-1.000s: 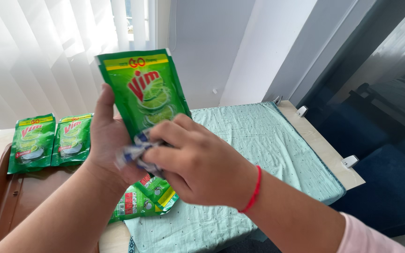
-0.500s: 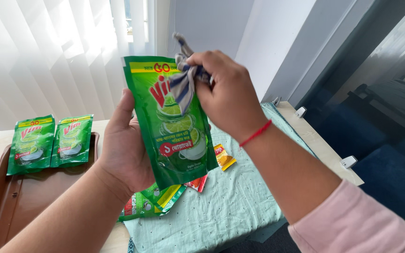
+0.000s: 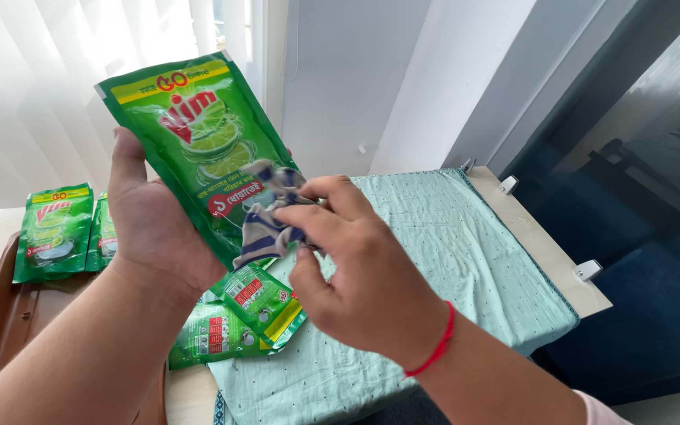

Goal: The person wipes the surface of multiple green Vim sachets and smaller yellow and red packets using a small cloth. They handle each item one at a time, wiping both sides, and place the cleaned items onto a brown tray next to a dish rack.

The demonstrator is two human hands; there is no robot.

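Left hand [image 3: 151, 228] grips 1 green pouch [image 3: 190, 142] upright; right hand [image 3: 356, 267] pinches a striped cloth [image 3: 265, 224] (bunched) against it.

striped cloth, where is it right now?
Head view, centre: the striped cloth is pinched in the right hand, pressed against the lower front of the green pouch held up by the left hand.

The single head-worn camera looked down and forward from close above both hands; the left hand [image 3: 151, 228] sat left of centre, the right hand [image 3: 356, 275] lower right.
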